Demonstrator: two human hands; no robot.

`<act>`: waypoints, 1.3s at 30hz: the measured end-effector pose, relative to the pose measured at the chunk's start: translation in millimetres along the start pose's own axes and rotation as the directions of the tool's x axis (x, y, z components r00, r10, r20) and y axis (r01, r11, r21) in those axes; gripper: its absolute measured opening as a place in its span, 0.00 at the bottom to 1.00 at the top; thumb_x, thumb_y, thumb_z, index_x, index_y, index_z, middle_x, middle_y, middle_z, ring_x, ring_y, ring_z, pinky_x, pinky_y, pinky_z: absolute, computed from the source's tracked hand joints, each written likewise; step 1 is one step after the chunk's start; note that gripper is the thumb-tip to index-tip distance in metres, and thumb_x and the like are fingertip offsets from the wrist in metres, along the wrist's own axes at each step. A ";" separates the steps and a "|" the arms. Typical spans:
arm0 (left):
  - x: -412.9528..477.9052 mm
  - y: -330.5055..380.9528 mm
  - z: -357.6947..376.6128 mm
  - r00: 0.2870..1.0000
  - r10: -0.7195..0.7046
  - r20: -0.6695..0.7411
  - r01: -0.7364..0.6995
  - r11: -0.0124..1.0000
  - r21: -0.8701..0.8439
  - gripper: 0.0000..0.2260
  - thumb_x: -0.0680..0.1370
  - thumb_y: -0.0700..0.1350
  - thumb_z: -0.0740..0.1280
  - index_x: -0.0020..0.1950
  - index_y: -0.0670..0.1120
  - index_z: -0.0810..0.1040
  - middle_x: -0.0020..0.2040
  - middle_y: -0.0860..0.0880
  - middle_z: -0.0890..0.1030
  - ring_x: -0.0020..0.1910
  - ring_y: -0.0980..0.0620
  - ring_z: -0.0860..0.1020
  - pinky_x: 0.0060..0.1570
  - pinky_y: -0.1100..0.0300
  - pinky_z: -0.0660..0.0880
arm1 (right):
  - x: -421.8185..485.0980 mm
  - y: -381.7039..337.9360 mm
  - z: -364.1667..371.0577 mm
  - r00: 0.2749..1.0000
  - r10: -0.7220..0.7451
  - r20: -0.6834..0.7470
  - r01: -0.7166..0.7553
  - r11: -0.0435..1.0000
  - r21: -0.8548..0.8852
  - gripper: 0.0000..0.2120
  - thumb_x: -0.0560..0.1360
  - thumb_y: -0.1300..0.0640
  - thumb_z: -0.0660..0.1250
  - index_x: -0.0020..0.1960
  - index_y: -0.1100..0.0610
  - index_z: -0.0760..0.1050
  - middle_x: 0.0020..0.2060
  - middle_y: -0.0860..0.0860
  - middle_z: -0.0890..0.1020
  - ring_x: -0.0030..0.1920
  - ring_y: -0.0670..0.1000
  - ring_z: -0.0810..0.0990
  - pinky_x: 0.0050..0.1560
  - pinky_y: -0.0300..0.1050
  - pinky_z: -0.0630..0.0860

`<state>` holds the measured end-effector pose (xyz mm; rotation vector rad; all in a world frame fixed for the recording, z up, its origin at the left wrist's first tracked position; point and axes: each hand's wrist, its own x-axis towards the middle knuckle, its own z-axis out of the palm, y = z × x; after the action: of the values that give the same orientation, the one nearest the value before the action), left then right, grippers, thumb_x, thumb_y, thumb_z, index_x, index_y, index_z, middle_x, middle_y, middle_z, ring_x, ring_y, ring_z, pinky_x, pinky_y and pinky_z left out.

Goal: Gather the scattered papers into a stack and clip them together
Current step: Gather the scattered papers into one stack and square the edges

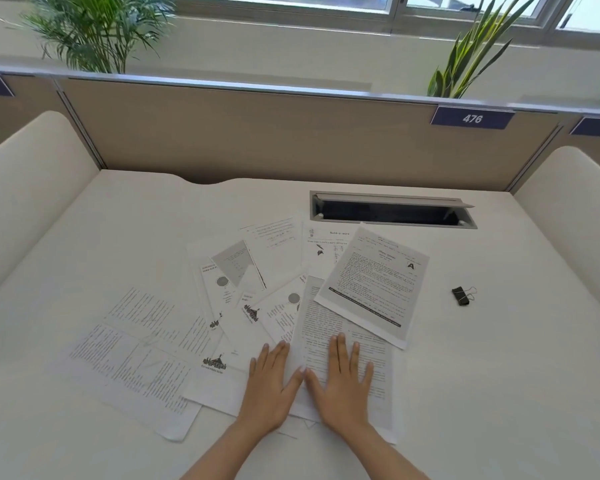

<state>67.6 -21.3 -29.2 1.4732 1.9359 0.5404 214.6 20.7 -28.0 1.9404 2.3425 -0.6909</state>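
Observation:
Several printed papers (257, 299) lie fanned and overlapping across the white desk (84, 237). One sheet with dense text (136, 355) lies furthest left; a grey-toned page marked "A" (374, 282) lies at the right of the spread. My left hand (269, 386) rests flat with straight fingers on the sheets near the front. Beside it, thumbs almost touching, my right hand (343, 382) lies flat on a text page (329, 323). A black binder clip (462, 295) sits alone on the desk, well right of the papers.
A recessed cable slot with an open lid (392, 211) is set in the desk behind the papers. A beige partition (291, 133) closes the back, with cream side panels (25, 188) left and right. Plants stand beyond the partition.

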 end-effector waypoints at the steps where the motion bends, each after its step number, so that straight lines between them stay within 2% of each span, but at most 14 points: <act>1: 1.2 1.6 -1.4 1.000 -0.006 -0.006 0.006 1.000 -0.020 0.31 0.79 0.62 0.53 0.78 0.50 0.52 0.79 0.56 0.53 0.77 0.55 0.42 0.74 0.55 0.37 | -0.2 1.4 -1.1 1.000 -0.012 0.005 0.012 1.000 0.019 0.42 0.74 0.29 0.42 0.73 0.51 0.25 0.73 0.44 0.27 0.72 0.51 0.24 0.71 0.58 0.26; 5: 8.1 5.5 -6.7 1.000 0.008 -0.029 -0.007 1.000 0.017 0.29 0.79 0.61 0.55 0.78 0.51 0.56 0.79 0.54 0.53 0.77 0.50 0.42 0.76 0.52 0.40 | -10.6 15.0 -5.5 0.992 -0.127 -0.011 0.126 0.992 -0.016 0.44 0.70 0.24 0.39 0.73 0.47 0.25 0.73 0.41 0.26 0.72 0.46 0.22 0.69 0.50 0.20; 8: 16.2 3.8 -10.8 0.999 0.023 -0.031 -0.021 0.998 0.064 0.29 0.79 0.62 0.55 0.77 0.54 0.55 0.79 0.54 0.50 0.77 0.50 0.41 0.75 0.50 0.38 | -22.9 30.2 -6.4 0.986 -0.165 -0.013 0.163 0.982 -0.099 0.45 0.69 0.23 0.40 0.74 0.45 0.26 0.73 0.40 0.27 0.72 0.46 0.23 0.68 0.50 0.20; 11: 30.9 -2.5 -22.8 0.994 0.018 -0.112 -0.009 0.997 0.078 0.32 0.78 0.62 0.56 0.78 0.54 0.50 0.79 0.53 0.47 0.78 0.49 0.40 0.74 0.50 0.36 | -31.3 45.3 -9.2 0.994 -0.099 -0.046 0.097 0.994 -0.056 0.46 0.68 0.22 0.42 0.74 0.45 0.26 0.73 0.40 0.27 0.72 0.46 0.24 0.70 0.50 0.22; 14: 50.2 -10.3 -43.8 0.981 -0.051 -0.189 0.070 0.993 0.097 0.36 0.77 0.62 0.59 0.79 0.51 0.47 0.80 0.50 0.45 0.78 0.46 0.42 0.74 0.46 0.38 | -37.3 55.5 -14.7 0.995 0.040 -0.097 -0.037 0.999 0.035 0.47 0.68 0.23 0.45 0.74 0.45 0.26 0.73 0.43 0.26 0.73 0.45 0.24 0.72 0.50 0.26; 19: 71.3 -21.4 -67.6 0.982 -0.097 -0.163 0.120 0.983 0.137 0.38 0.75 0.64 0.62 0.79 0.52 0.47 0.80 0.50 0.47 0.78 0.47 0.46 0.74 0.43 0.40 | -35.0 59.1 -21.2 0.955 0.274 -0.111 -0.259 0.957 0.133 0.48 0.69 0.25 0.50 0.75 0.47 0.30 0.76 0.52 0.31 0.76 0.52 0.31 0.75 0.55 0.34; 22: 70.8 -24.1 -67.1 0.988 -0.098 -0.116 0.119 0.975 0.189 0.37 0.75 0.64 0.62 0.78 0.54 0.50 0.80 0.50 0.51 0.78 0.49 0.51 0.74 0.42 0.40 | -35.4 56.5 -18.2 0.954 0.294 -0.058 -0.283 0.948 0.143 0.46 0.72 0.27 0.49 0.75 0.48 0.29 0.76 0.54 0.32 0.76 0.52 0.31 0.75 0.56 0.33; 25: 64.6 -26.7 -61.0 0.991 -0.093 -0.095 0.117 0.952 0.282 0.38 0.75 0.64 0.62 0.78 0.52 0.50 0.79 0.48 0.51 0.78 0.48 0.51 0.75 0.42 0.43 | -35.9 50.2 -15.4 0.960 0.277 -0.039 -0.270 0.953 0.135 0.44 0.74 0.30 0.49 0.75 0.50 0.29 0.76 0.55 0.32 0.76 0.53 0.30 0.75 0.57 0.32; 29: 60.9 -29.9 -65.4 0.968 -0.124 -0.219 0.178 0.952 0.249 0.35 0.78 0.61 0.58 0.78 0.48 0.49 0.79 0.44 0.51 0.78 0.44 0.49 0.75 0.44 0.43 | -37.9 40.1 -11.6 0.972 0.231 -0.048 -0.225 0.969 0.100 0.41 0.77 0.33 0.48 0.75 0.51 0.27 0.76 0.56 0.32 0.76 0.54 0.31 0.74 0.56 0.32; 31: 62.9 -33.0 -72.3 0.965 -0.144 -0.220 0.195 0.953 0.232 0.33 0.80 0.60 0.56 0.78 0.46 0.49 0.79 0.44 0.53 0.78 0.45 0.51 0.75 0.44 0.43 | -39.4 35.2 -7.8 0.977 0.205 -0.051 -0.201 0.977 0.069 0.41 0.77 0.33 0.47 0.74 0.52 0.26 0.76 0.56 0.32 0.76 0.54 0.31 0.74 0.56 0.32; 33: 63.6 -34.7 -77.8 0.975 -0.137 -0.176 0.179 0.952 0.249 0.32 0.80 0.59 0.56 0.78 0.45 0.51 0.78 0.44 0.57 0.76 0.45 0.56 0.75 0.45 0.46 | -40.2 29.5 -4.4 0.982 0.185 -0.046 -0.182 0.982 0.058 0.40 0.77 0.33 0.46 0.72 0.51 0.24 0.75 0.56 0.31 0.75 0.54 0.30 0.74 0.57 0.31; 35: 64.0 -34.2 -80.2 0.980 -0.115 -0.162 0.154 0.956 0.251 0.32 0.79 0.59 0.58 0.77 0.44 0.54 0.76 0.44 0.61 0.73 0.43 0.61 0.74 0.47 0.54 | -39.6 24.5 -2.0 0.985 0.168 -0.046 -0.165 0.985 0.051 0.40 0.77 0.33 0.46 0.71 0.51 0.23 0.75 0.55 0.31 0.75 0.53 0.29 0.73 0.57 0.30; 39: 63.8 -29.8 -84.1 0.978 -0.129 -0.163 0.161 0.966 0.203 0.32 0.78 0.61 0.59 0.76 0.44 0.57 0.71 0.44 0.66 0.67 0.42 0.65 0.64 0.50 0.66 | -36.7 12.9 1.6 0.994 0.100 -0.049 -0.098 0.994 0.048 0.38 0.78 0.35 0.45 0.73 0.52 0.26 0.76 0.53 0.33 0.73 0.50 0.26 0.73 0.57 0.29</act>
<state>-22.7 35.7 -4.3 1.4397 2.2596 0.3937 234.6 -12.3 -22.8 2.1018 2.2590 -0.7007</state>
